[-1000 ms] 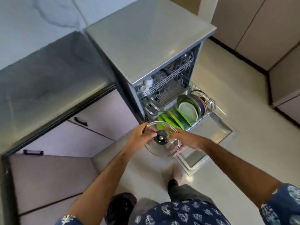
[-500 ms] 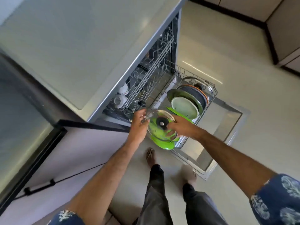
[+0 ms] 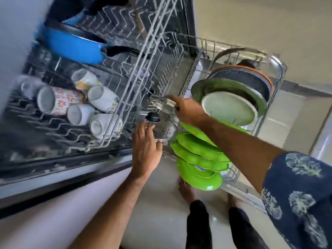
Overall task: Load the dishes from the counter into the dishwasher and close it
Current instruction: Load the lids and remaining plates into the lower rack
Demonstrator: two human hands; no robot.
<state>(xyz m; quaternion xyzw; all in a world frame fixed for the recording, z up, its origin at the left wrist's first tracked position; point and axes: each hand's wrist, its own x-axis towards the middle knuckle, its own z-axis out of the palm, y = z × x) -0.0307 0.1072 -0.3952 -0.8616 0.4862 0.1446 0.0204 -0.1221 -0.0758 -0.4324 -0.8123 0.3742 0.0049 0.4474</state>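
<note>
The glass lid (image 3: 158,121) with its black knob (image 3: 152,117) sits low between the racks; right hand (image 3: 188,112) fingers pinch its far rim, left hand (image 3: 146,151) fingers straight against its near edge, green plates (image 3: 197,159) just beside

A pale beige, glossy floor (image 3: 158,220) fills the lower middle of the frame and appears again in the upper right corner. Near the bottom centre, one bare foot (image 3: 186,191) stands flat on it, toes toward the top of the frame. A second foot (image 3: 233,199) just to its right is mostly hidden. Dark trouser legs (image 3: 197,225) rise from both feet toward the bottom edge. At the lower right, a navy sleeve (image 3: 296,194) printed with pale leafy motifs covers the upper arm. Across the lower left runs a pale lilac cabinet front (image 3: 45,225), with a dark band (image 3: 36,202) along its upper edge.
</note>
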